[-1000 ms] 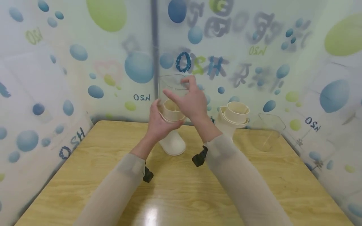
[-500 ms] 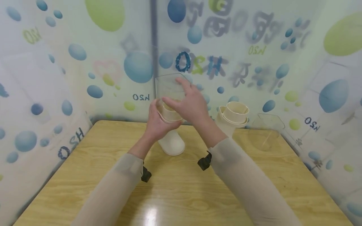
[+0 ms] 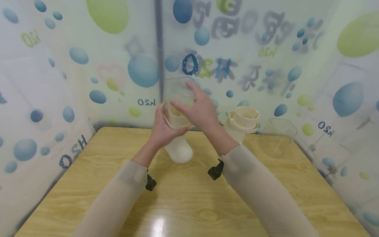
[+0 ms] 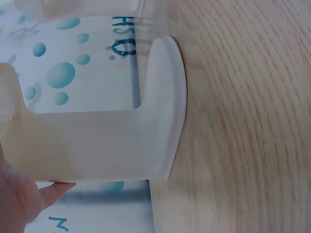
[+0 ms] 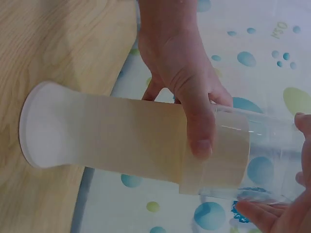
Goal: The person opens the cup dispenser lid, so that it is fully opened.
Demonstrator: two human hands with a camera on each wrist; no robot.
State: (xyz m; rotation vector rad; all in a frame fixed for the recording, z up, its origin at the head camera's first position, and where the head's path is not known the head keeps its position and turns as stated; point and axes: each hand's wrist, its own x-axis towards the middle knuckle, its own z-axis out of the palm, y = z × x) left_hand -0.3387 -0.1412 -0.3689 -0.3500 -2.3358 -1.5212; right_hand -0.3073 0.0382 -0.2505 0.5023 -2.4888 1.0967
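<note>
A cream plastic stand with a wide foot (image 3: 181, 152) stands upright on the table. My left hand (image 3: 164, 126) grips its collar, thumb on one side and fingers round the other. Over the cream ring at the top (image 3: 177, 119) sits a clear plastic container (image 3: 176, 90). My right hand (image 3: 202, 110) holds this container from the right, thumb and fingers spread round its wall. In the right wrist view the clear wall (image 5: 265, 145) overlaps the ring, with my right fingertips (image 5: 255, 213) against it. The left wrist view shows the stand's column (image 4: 87, 141) and foot from the side.
To the right stands a second cream stand (image 3: 245, 120) with a similar ring on top. A second clear container (image 3: 275, 140) sits beyond it, near the table's back right corner. Patterned walls (image 3: 118, 65) border the wooden table (image 3: 183, 197) at the back and sides.
My right hand has turned round the container, its wrist swinging outward to the right. The clear container's angle has shifted slightly. My left hand keeps its grip on the stand.
</note>
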